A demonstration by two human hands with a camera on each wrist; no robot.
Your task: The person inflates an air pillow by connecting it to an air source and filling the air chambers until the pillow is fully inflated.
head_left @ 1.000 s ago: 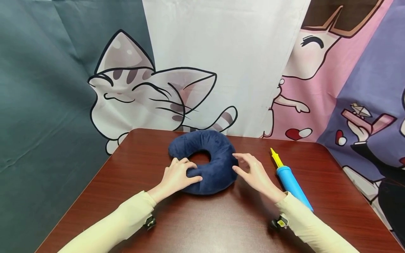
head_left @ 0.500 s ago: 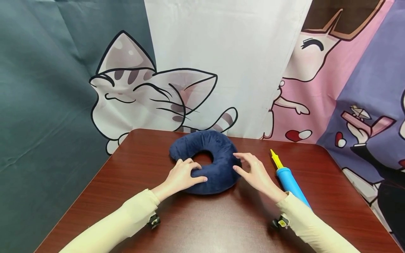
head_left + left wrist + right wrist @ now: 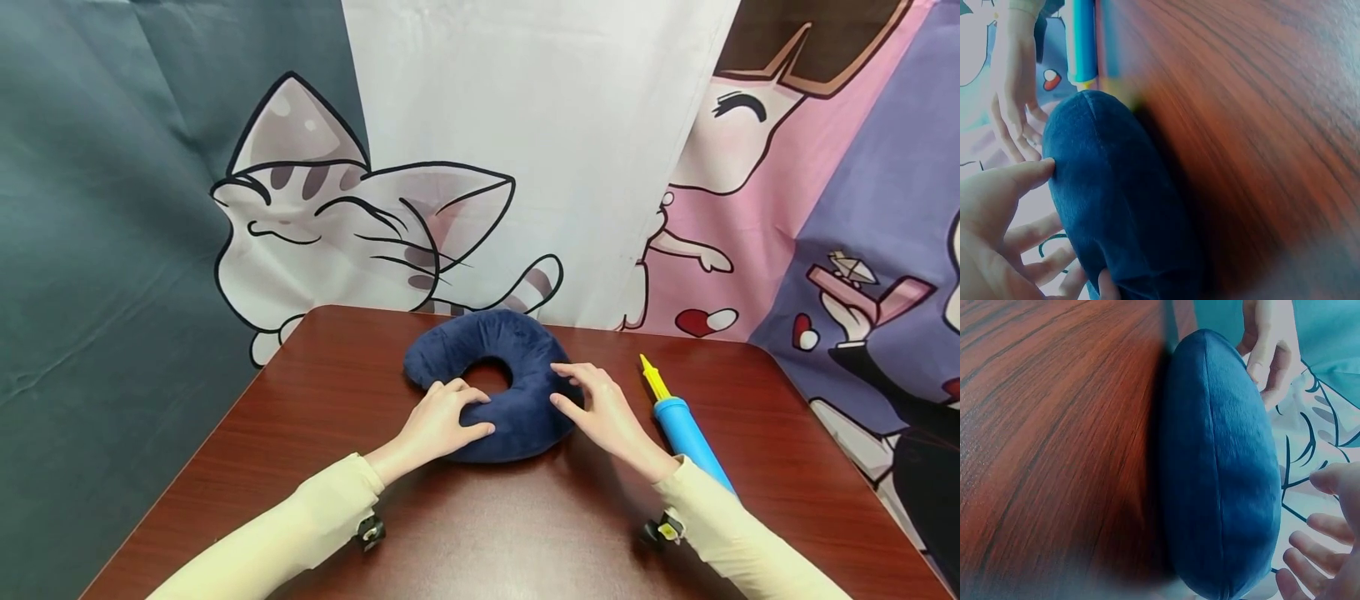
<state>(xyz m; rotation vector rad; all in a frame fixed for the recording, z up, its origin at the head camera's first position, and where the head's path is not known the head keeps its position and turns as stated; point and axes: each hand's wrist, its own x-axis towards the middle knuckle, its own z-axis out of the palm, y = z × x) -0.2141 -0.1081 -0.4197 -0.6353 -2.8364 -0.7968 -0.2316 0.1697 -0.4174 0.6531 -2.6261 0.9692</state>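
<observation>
A navy blue plush neck pillow (image 3: pixel 525 417) lies on the table, its opening facing left. My left hand (image 3: pixel 446 421) holds the near end of it, fingers bent over the end and thumb on the top. In the left wrist view that thumb touches the pillow (image 3: pixel 1110 175), and one fingertip presses into a fold. My right hand (image 3: pixel 600 412) hovers by the pillow's right side, fingers spread and gently bent, holding nothing. The right wrist view has these fingers (image 3: pixel 1316 550) beside the seamed outer side of the pillow (image 3: pixel 1222 450).
A blue hand pump (image 3: pixel 690 437) with a yellow nozzle (image 3: pixel 655 377) lies to the right, partly behind my right forearm. The brown wooden table (image 3: pixel 300 400) reaches back to a cartoon-printed cloth backdrop (image 3: pixel 600 125).
The pillow has slid slightly right, its near end moving along with my left hand. My right hand stays almost where it was at the pillow's right side.
</observation>
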